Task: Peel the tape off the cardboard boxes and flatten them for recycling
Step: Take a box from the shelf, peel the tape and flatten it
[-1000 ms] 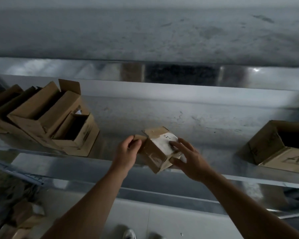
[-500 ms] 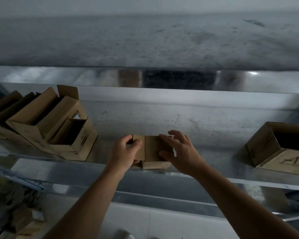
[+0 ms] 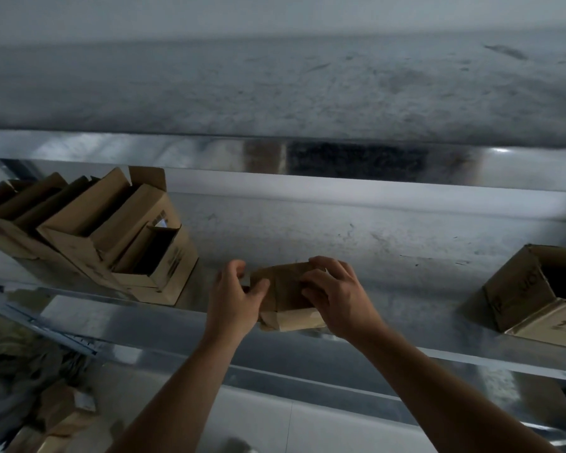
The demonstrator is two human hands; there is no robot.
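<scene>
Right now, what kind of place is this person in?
Probably a storeroom or warehouse: there is a shiny metal shelf, a rough grey wall behind it, and open cardboard boxes sitting on the shelf.

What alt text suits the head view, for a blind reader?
A left hand and a right hand hold a small cardboard box at the front of a metal shelf. Opened boxes are stacked on the shelf to the left; one open box sits at the right.
</scene>
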